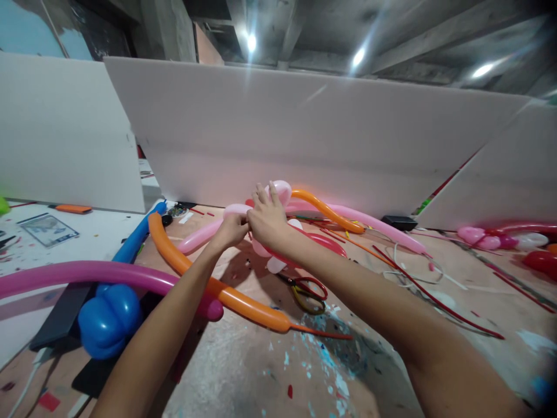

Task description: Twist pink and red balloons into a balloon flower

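At the middle of the view, both hands work on a bundle of twisted pale pink balloons (278, 190). My left hand (232, 231) pinches it with curled fingers, below a pale pink bubble (237, 210). Close beside it, my right hand (268, 220) holds the same bundle, fingers laid over its upper bubble. The exact pinch point is hidden behind the fingers. White and pink bubbles hang under the right wrist, next to a red balloon (328, 244). Scissors (311, 290) with red and yellow handles lie below the right forearm.
An orange balloon (243, 307) and a magenta balloon (108, 274) pass beneath my left forearm. Twisted blue balloon bubbles (111, 322) sit to the left. White boards (304, 133) stand behind the worktable. Uninflated balloons (435, 290) and finished-looking twisted balloons (483, 238) lie on the right.
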`<state>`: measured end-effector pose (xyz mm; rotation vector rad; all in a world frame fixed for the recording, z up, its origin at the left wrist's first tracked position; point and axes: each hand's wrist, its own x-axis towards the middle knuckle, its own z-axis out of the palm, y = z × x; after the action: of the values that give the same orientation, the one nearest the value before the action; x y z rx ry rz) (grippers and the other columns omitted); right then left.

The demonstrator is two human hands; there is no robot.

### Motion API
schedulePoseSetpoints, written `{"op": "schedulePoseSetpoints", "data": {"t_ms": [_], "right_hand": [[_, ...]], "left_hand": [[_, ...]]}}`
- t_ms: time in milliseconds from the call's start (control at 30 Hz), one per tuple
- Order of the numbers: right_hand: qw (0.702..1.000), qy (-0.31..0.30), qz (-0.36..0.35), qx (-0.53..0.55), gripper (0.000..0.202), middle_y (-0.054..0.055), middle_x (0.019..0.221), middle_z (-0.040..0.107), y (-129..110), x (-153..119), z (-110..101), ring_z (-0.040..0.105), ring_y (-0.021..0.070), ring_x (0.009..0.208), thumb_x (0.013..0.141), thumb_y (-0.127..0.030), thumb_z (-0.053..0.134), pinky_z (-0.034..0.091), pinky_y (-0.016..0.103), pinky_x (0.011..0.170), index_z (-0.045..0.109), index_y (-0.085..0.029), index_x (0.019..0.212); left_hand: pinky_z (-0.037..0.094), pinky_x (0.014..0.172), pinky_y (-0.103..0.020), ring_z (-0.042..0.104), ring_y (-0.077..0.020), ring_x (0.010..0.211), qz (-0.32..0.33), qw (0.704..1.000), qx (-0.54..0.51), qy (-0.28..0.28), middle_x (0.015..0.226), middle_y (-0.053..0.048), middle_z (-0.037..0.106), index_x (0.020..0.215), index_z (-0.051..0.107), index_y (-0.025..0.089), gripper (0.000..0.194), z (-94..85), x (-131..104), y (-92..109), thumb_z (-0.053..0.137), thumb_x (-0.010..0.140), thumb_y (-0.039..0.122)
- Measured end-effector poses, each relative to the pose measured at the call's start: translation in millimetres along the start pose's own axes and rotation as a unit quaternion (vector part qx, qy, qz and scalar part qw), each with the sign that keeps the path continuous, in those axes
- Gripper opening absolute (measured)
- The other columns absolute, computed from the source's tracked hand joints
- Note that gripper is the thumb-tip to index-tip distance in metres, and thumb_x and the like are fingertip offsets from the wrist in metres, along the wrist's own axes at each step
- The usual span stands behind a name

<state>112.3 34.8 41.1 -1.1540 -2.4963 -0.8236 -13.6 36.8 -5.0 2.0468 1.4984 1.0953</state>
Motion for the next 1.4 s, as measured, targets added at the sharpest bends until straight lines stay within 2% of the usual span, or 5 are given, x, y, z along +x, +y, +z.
{"op": "schedulePoseSetpoints", "data": {"t_ms": [433,567,867,1100,1400], "right_hand": [[0.996,-0.002,-0.068,0.056,0.022,0.016,0.125,0.062,10,-14,-8,0.034,0.036,0.137,0.087,-0.016,0.054,0.009,0.059,0.116,0.075,-0.014,0.089],[0.991,0.025,-0.106,0.076,0.023,0.011,0.134,0.058,19,-20,-6,0.03,0.0355,0.139,0.085,-0.02,0.056,0.006,0.058,0.116,0.074,-0.016,0.098],[0.985,0.095,-0.087,0.11,0.028,0.011,0.131,0.059,33,-32,1,0.038,0.029,0.132,0.09,-0.019,0.047,0.017,0.05,0.117,0.07,-0.014,0.105],[0.963,0.142,-0.051,0.223,0.02,0.011,0.114,0.062,35,-38,6,0.052,0.0236,0.101,0.086,-0.021,0.055,0.042,0.041,0.092,0.073,-0.019,0.095],[0.901,0.25,0.022,0.353,0.017,0.007,0.099,0.065,37,-34,1,0.056,0.0198,0.096,0.083,-0.017,0.058,0.044,0.035,0.087,0.074,-0.022,0.087]], "left_hand": [[0.031,0.05,-0.026,0.05,-0.0141,0.05,0.026,0.997,0.059,-0.038,0.052,-0.003,0.06,0.053,0.059,0.018,0.027,-34.3,-14,18,0.056,0.078,0.027],[0.034,0.05,-0.023,0.049,-0.0127,0.051,0.018,0.996,-0.056,-0.061,0.053,-0.002,0.059,0.056,0.063,0.016,0.024,-42.6,-18,24,0.061,0.076,0.03],[0.042,0.045,-0.019,0.061,-0.0098,0.057,-0.073,0.918,-0.383,0.072,0.096,-0.01,0.069,0.1,0.06,0.013,0.028,-15.2,-31,36,0.062,0.073,0.014],[0.043,0.042,-0.017,0.06,-0.0085,0.054,-0.048,0.917,-0.394,0.045,0.111,-0.012,0.069,0.109,0.061,0.015,0.039,-9.1,-32,51,0.061,0.07,0.009],[0.04,0.041,-0.016,0.06,-0.0093,0.056,-0.005,0.943,-0.333,0.021,0.103,-0.01,0.069,0.129,0.055,0.015,0.066,-14.5,-28,67,0.06,0.064,0.005]]}}
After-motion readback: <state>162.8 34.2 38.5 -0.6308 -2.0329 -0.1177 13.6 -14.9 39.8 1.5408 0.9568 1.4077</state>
